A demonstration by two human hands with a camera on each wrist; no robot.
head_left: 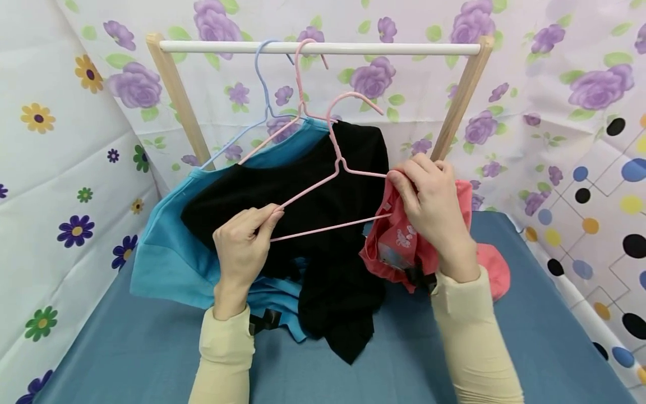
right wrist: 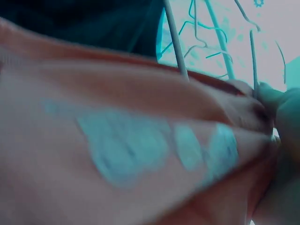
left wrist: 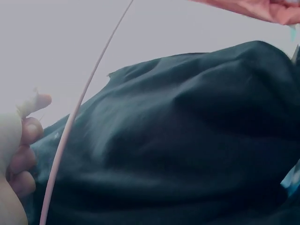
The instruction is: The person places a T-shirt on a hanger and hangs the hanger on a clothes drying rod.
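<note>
My left hand [head_left: 244, 238] pinches the left end of a pink clothes hanger [head_left: 337, 157], whose hook points up, off the rail. At the hanger's right end my right hand [head_left: 430, 205] pinches a coral-pink garment [head_left: 401, 238] with a pale print. The right end of the hanger goes inside the garment's opening and is hidden there. In the right wrist view the printed coral cloth [right wrist: 56, 140] fills the front, with the hanger's bar [right wrist: 176, 37] entering behind its edge. The left wrist view shows the hanger's bar [left wrist: 70, 119] beside curled fingers [left wrist: 22, 159].
A white rail [head_left: 393, 49] on wooden posts [head_left: 466, 92] stands behind. From it hang a black garment [head_left: 343, 286] on a pink hanger [head_left: 299, 78] and a blue garment [head_left: 171, 264] on a blue hanger [head_left: 263, 84]. Their lower parts reach the blue-grey table cover [head_left: 520, 348].
</note>
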